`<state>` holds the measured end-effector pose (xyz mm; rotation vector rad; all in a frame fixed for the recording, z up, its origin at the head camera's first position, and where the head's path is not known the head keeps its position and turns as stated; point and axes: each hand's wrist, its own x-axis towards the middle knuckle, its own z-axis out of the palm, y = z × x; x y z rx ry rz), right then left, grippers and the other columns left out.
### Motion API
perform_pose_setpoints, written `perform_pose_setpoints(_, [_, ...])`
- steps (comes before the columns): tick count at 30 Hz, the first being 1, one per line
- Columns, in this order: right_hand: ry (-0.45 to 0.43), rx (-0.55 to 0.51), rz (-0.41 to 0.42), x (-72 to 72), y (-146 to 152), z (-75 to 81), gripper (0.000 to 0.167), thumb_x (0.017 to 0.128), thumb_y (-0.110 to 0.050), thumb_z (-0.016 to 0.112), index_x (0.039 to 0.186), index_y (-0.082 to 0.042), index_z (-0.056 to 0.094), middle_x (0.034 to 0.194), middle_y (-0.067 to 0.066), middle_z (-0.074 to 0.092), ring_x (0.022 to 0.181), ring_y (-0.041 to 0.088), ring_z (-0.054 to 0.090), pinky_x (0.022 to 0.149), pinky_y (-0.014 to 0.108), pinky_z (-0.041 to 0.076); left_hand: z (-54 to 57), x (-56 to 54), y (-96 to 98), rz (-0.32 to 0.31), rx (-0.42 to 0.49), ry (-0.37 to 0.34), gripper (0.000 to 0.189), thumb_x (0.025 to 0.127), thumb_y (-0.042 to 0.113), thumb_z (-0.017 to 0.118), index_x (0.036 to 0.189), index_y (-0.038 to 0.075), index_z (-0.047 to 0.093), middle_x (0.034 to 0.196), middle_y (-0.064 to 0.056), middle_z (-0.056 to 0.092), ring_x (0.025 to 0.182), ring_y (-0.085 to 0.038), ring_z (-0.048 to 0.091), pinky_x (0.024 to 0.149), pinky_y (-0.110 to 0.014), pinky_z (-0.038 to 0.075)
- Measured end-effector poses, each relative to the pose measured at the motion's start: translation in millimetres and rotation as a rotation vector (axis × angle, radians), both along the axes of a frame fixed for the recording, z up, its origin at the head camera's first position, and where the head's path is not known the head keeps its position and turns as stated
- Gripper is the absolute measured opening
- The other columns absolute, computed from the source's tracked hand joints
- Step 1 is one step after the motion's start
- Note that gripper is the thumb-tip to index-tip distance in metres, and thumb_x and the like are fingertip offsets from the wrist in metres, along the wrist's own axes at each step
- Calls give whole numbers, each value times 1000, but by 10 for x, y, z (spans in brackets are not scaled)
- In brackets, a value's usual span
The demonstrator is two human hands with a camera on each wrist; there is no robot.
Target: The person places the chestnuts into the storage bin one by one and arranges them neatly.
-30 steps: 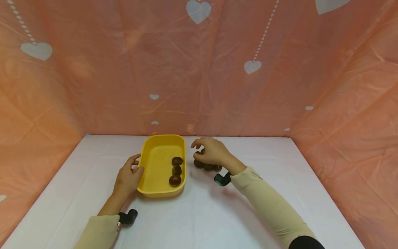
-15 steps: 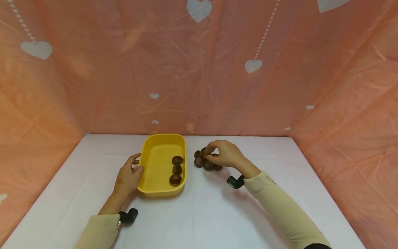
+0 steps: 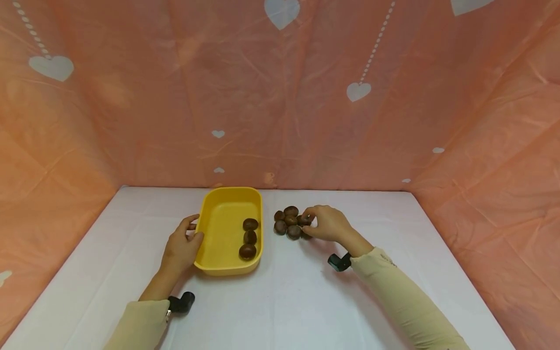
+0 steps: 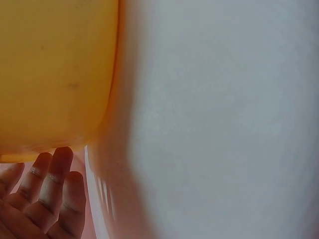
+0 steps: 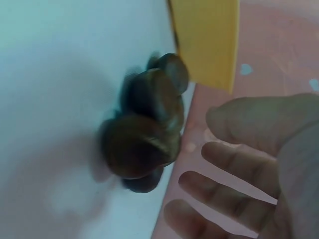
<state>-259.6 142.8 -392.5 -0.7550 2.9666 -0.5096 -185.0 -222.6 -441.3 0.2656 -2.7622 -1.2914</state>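
In the head view a yellow tray [image 3: 218,243] stands left of centre, with 3 dark brown chestnuts [image 3: 250,237] lined up along its right side. My left hand [image 3: 180,248] rests against the tray's left side; the left wrist view has its fairly straight fingers [image 4: 60,169] touching the outer wall. Right of the tray lies a cluster of several chestnuts [image 3: 293,232] on the white cloth. My right hand [image 3: 328,224] is at the cluster's right end, thumb and fingers parted around a chestnut there. In the right wrist view the fingers [image 5: 224,199] look loosely spread, apart from the chestnuts.
A white cloth covers the table [image 3: 271,311]. Behind and at both sides hangs a pink-orange curtain [image 3: 280,107] with pale hearts. Each wrist bears a small black camera, one [image 3: 181,302] at the left and another [image 3: 340,262] at the right.
My right hand has moved right and slightly nearer across the chestnut cluster, uncovering the left-hand chestnuts. The left hand, the tray and the chestnuts in it have stayed put.
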Motion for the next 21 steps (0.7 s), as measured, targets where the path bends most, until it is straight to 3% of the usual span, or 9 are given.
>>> perform_pose_setpoints(8, [3,51,-26,-8,39,-141,27,76,-27,71,101,-17,71,91,0,69,77,15,59,61,33,46,-4,0,-3,0,-4,5,53,97,24,46,148,15,35,133,-18,52,100,-28,58,84,-39,49])
perform_pose_setpoints(21, [1,25,-56,-11,32,-290,24,73,-23,76,96,-18,70,82,-3,65,72,12,55,60,31,43,-8,17,-6,8,7,-10,53,97,26,46,148,17,34,134,-17,51,104,-30,57,87,-41,48])
